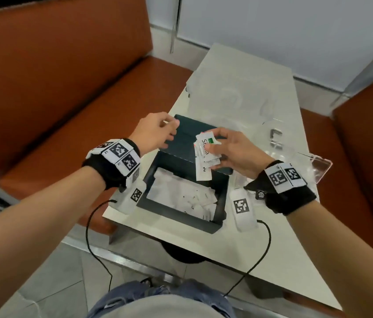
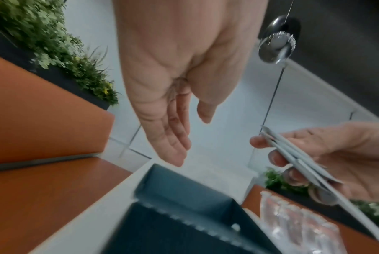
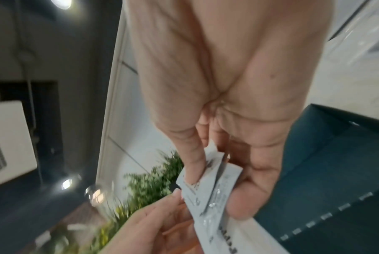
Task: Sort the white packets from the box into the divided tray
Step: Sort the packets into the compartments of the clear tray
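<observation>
The right hand (image 1: 236,152) pinches several packets (image 1: 206,154) above the box (image 1: 182,203); left hand (image 1: 155,131) is loose, holding nothing. Better take one packet only, then carry it to the tray (image 1: 238,97).

The print on the packets (image 1: 204,154) is mostly covered by the right hand's (image 1: 236,152) fingers, only part of a word showing. At the upper right of the head view the clear tray (image 1: 231,97) nearly melts into the pale table (image 1: 181,235), its dividers too faint to tell. The left hand (image 2: 162,96) is blurred in its wrist view.
</observation>
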The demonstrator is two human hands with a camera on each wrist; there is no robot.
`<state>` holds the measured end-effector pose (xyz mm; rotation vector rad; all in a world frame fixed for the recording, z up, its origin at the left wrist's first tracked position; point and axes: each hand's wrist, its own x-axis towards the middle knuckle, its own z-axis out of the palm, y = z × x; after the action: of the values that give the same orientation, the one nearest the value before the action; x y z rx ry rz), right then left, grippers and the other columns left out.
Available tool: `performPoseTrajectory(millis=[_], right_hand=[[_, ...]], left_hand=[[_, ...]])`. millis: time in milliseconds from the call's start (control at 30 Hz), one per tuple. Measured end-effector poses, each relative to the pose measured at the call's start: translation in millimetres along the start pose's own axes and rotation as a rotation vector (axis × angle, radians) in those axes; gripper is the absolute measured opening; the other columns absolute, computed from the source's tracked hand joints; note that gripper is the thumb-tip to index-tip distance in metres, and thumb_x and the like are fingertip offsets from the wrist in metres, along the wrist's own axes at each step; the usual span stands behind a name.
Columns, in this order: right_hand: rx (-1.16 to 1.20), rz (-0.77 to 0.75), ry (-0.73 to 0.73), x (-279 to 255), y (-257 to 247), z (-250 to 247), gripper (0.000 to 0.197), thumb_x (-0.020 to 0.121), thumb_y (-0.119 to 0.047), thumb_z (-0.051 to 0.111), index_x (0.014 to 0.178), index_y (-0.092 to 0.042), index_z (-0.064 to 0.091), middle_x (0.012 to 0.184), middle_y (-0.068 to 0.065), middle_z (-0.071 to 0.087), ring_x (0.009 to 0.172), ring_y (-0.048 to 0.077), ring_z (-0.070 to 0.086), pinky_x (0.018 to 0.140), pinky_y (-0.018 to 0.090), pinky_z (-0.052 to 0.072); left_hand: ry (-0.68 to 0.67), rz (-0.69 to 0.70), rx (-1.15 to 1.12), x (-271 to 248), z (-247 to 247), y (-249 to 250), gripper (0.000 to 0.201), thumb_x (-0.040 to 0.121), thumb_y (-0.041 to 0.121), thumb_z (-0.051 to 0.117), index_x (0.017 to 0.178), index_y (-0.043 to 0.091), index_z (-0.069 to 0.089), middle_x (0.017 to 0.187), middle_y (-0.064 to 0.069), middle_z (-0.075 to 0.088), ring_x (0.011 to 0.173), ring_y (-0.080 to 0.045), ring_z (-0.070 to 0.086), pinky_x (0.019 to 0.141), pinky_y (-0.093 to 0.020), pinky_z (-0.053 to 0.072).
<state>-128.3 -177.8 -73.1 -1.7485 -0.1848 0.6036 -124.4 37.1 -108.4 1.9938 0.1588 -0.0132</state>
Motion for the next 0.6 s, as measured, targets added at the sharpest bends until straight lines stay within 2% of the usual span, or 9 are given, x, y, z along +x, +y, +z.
performPoseTrajectory(millis=[67, 133, 200, 300, 367, 433, 533, 600], right_hand=[[0.11, -0.048, 0.056, -12, -4, -13, 0.025, 0.093, -0.002, 0.058, 0.117, -0.007, 0.057, 0.103, 0.008, 0.068, 0.086, 0.022, 0.07, 0.065, 0.035, 0.059], [0.198, -0.101, 0.098, -20, -6, -24, 0.021, 0.093, 0.0, 0.056, 0.113, -0.006, 0.058, 0.101, 0.009, 0.069, 0.087, 0.023, 0.07, 0.068, 0.036, 0.059], [0.283, -0.149, 0.132, -27, -6, -34, 0.02, 0.094, 0.001, 0.054, 0.112, -0.005, 0.059, 0.1, 0.011, 0.07, 0.09, 0.024, 0.069, 0.073, 0.036, 0.058], [0.338, -0.174, 0.197, -34, -3, -47, 0.014, 0.094, 0.0, 0.054, 0.107, -0.002, 0.06, 0.097, 0.014, 0.069, 0.092, 0.027, 0.069, 0.079, 0.039, 0.058], [0.305, -0.164, 0.276, -38, 1, -56, 0.014, 0.093, -0.002, 0.057, 0.106, 0.0, 0.061, 0.09, 0.012, 0.068, 0.087, 0.027, 0.07, 0.077, 0.039, 0.058], [0.138, -0.165, 0.399, -43, 5, -69, 0.016, 0.09, -0.008, 0.063, 0.105, -0.002, 0.064, 0.087, 0.008, 0.068, 0.085, 0.026, 0.07, 0.075, 0.04, 0.059], [-0.278, -0.176, 0.569, -49, 11, -99, 0.026, 0.082, -0.022, 0.073, 0.105, -0.015, 0.064, 0.093, 0.001, 0.061, 0.085, 0.024, 0.068, 0.075, 0.039, 0.056], [-0.437, -0.173, 0.57, -54, 16, -122, 0.04, 0.079, -0.024, 0.075, 0.116, -0.022, 0.06, 0.104, 0.003, 0.054, 0.092, 0.023, 0.064, 0.08, 0.037, 0.054]], left_hand=[[-0.09, -0.006, -0.169, -3, 13, 23, 0.025, 0.096, 0.043, 0.052, 0.111, 0.024, 0.059, 0.104, 0.002, 0.068, 0.09, -0.008, 0.067, 0.06, -0.021, 0.057], [-0.23, -0.03, -0.294, -6, 32, 44, 0.041, 0.092, 0.055, 0.05, 0.116, 0.023, 0.058, 0.108, 0.0, 0.069, 0.094, -0.012, 0.069, 0.065, -0.027, 0.059], [-0.377, -0.068, -0.401, -9, 56, 62, 0.051, 0.089, 0.065, 0.046, 0.116, 0.024, 0.06, 0.104, -0.001, 0.073, 0.094, -0.018, 0.071, 0.067, -0.031, 0.059], [-0.617, -0.146, -0.653, -13, 92, 83, 0.052, 0.088, 0.066, 0.046, 0.107, 0.023, 0.069, 0.1, -0.008, 0.074, 0.095, -0.027, 0.071, 0.076, -0.045, 0.059], [-0.727, -0.179, -0.821, -16, 114, 92, 0.044, 0.095, 0.056, 0.045, 0.095, 0.024, 0.075, 0.098, -0.009, 0.072, 0.093, -0.027, 0.07, 0.08, -0.049, 0.057], [-0.743, -0.221, -0.947, -16, 134, 100, 0.042, 0.1, 0.038, 0.042, 0.091, 0.018, 0.077, 0.095, -0.01, 0.071, 0.084, -0.026, 0.07, 0.077, -0.046, 0.058], [-0.675, -0.307, -1.04, -12, 158, 114, 0.03, 0.101, 0.018, 0.038, 0.101, 0.006, 0.065, 0.087, -0.014, 0.072, 0.073, -0.026, 0.071, 0.066, -0.043, 0.06], [-0.618, -0.302, -0.984, -9, 173, 119, 0.022, 0.1, 0.008, 0.041, 0.11, 0.003, 0.059, 0.088, -0.016, 0.068, 0.075, -0.025, 0.071, 0.068, -0.042, 0.061]])
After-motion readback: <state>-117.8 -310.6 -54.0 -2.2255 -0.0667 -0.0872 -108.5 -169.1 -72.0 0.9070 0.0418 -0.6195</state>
